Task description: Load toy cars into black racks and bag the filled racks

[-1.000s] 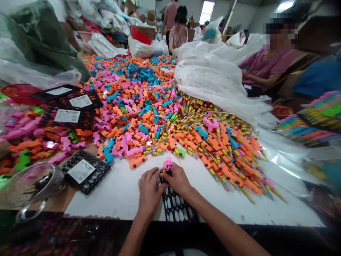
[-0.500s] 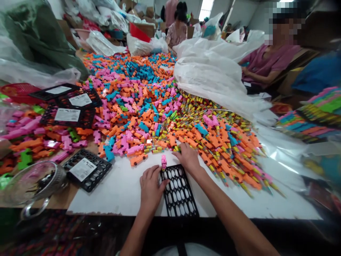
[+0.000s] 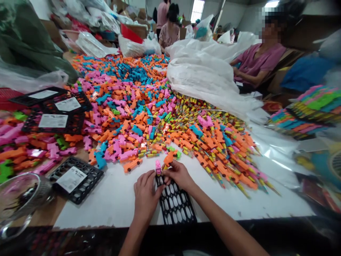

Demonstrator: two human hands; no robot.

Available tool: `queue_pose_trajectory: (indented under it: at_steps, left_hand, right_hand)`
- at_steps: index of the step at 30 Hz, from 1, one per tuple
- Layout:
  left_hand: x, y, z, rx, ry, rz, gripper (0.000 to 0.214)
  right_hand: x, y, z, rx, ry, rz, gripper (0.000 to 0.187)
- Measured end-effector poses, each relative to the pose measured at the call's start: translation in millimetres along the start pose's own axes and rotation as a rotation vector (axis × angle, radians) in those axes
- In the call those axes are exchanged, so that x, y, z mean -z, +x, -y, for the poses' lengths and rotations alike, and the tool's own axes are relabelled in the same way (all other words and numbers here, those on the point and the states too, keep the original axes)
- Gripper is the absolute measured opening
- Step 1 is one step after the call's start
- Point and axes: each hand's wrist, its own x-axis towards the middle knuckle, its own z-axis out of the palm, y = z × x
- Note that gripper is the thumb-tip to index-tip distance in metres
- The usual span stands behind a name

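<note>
The rack [image 3: 178,208], black and open-celled, is positioned at the lower centre of the frame, flat on the white board [image 3: 114,206]. Its left edge is contacted by the left hand [image 3: 145,190], with the fingers laid beside the far corner and the thumb over the cells; whether the rack is gripped there cannot be told. The pink car [image 3: 158,167] is seated upright at the far left corner of the rack, just beyond the left fingertips.

The orange car [image 3: 168,159] is held above the far edge of the rack by the right hand [image 3: 181,176], its lower end pinched narrowly between thumb and fingers. That lower end is largely covered by the fingers and appears to be placed near the first row of cells. The orange car is located just right of the pink car.

A labelled rack [image 3: 77,181] is laid at the left of the frame, with the bowl [image 3: 44,192] near it at the lower left. The centre is occupied by the car pile [image 3: 119,117]. At centre right, car-topped sticks [image 3: 221,153] are fanned across the board. At the upper right, a co-worker [image 3: 261,64] is seated.
</note>
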Motion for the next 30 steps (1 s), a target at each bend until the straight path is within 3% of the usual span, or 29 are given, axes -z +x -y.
queue_pose_trajectory:
  at_steps: [2, 5, 8, 16, 20, 22, 25, 28, 30]
  left_hand:
    - [-1.4, -0.2, 1.8, -0.012, 0.003, -0.008, 0.044]
    - [-4.0, 0.3, 5.2, -0.036, 0.004, -0.026, 0.044]
    - [-5.6, 2.5, 7.8, -0.038, 0.008, -0.041, 0.043]
    - [-5.1, 4.6, 5.4, -0.028, 0.039, -0.038, 0.042]
    - [-11.8, 6.2, 21.2, -0.038, 0.076, -0.045, 0.046]
    - [-16.9, 8.6, 33.4, -0.068, 0.079, -0.038, 0.049]
    - [-21.8, 9.8, 43.5, -0.086, 0.074, -0.048, 0.054]
    - [-20.7, 8.3, 37.2, -0.033, 0.061, -0.083, 0.062]
    - [-18.3, 8.4, 28.5, 0.004, 0.047, -0.101, 0.066]
  right_hand:
    - [0.8, 2.4, -0.4, 0.081, -0.17, -0.058, 0.029]
    - [0.3, 0.6, 0.5, 0.331, -0.52, -0.101, 0.017]
    - [-3.9, -1.0, 0.6, 0.46, -0.721, -0.142, 0.017]
    - [-7.0, 4.6, -2.5, 0.447, -0.688, -0.141, 0.018]
    - [-2.6, 3.4, 2.6, 0.449, -0.667, -0.086, 0.013]
    - [12.7, 0.2, 14.0, 0.454, -0.667, -0.175, 0.015]
    - [58.2, -13.4, 43.6, 0.374, -0.806, -0.571, 0.01]
    - [114.0, -32.0, 74.8, 0.109, -1.144, -0.899, 0.016]
    - [142.5, -41.0, 86.9, -0.056, -1.319, -0.937, 0.016]
